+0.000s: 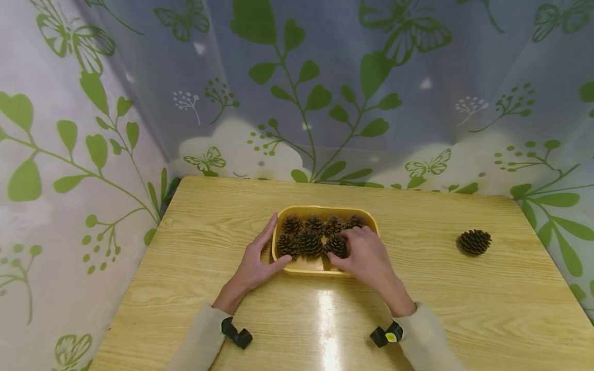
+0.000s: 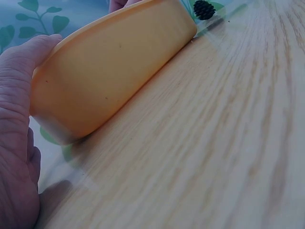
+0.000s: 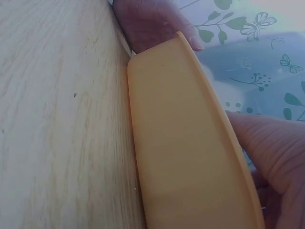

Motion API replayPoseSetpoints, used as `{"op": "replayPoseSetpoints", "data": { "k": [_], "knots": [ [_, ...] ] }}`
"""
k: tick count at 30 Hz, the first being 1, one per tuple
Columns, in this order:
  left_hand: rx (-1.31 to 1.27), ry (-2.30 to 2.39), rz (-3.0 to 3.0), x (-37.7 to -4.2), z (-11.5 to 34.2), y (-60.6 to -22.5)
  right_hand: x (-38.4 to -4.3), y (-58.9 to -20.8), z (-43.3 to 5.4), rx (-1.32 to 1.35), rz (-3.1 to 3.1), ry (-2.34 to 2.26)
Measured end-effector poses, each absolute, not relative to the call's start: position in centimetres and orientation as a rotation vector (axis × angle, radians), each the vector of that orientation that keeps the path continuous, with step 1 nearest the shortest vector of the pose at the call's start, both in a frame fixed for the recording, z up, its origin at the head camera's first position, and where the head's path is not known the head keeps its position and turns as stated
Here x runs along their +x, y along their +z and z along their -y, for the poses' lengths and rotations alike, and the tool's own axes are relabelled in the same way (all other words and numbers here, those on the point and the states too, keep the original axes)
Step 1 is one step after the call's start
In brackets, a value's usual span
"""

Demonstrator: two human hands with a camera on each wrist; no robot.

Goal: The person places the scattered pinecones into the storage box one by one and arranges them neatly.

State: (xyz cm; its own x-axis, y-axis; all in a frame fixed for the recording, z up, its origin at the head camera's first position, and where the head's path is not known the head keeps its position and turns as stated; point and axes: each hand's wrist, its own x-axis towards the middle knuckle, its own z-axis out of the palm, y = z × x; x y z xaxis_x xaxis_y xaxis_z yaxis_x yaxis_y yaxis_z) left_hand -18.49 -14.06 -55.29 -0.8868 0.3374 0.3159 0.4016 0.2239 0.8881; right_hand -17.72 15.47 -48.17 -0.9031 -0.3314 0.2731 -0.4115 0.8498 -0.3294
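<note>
A yellow plastic tray (image 1: 320, 272) stands on the table with several brown pine cones in it, set in two rows. My left hand (image 1: 257, 260) holds the tray's left end, its thumb over the front rim and its fingers along the left side. In the left wrist view the thumb (image 2: 35, 50) lies at the tray's rim. My right hand (image 1: 368, 255) reaches in over the right end and grips a pine cone (image 1: 336, 246) in the front row between thumb and fingers. The tray wall hides this grip in the right wrist view.
One loose pine cone (image 1: 474, 242) lies on the wooden table (image 1: 431, 288), well to the right of the tray. A leaf-and-butterfly patterned curtain (image 1: 325, 129) rises behind the table's back edge and along its left side.
</note>
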Motion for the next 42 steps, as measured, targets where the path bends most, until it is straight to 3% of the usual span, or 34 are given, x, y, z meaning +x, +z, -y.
{"op": "replayPoseSetpoints", "data": {
  "k": [25, 42],
  "knots": [
    [-0.726, -1.772, 2.412, -18.6, 14.0, -55.3, -17.9, -48.1, -15.4, 0.57, 2.835, 0.572],
    [-0.715, -1.771, 2.418, -18.6, 14.0, -55.4, -17.1, -46.9, -18.0, 0.435, 2.757, 0.722]
  ]
}}
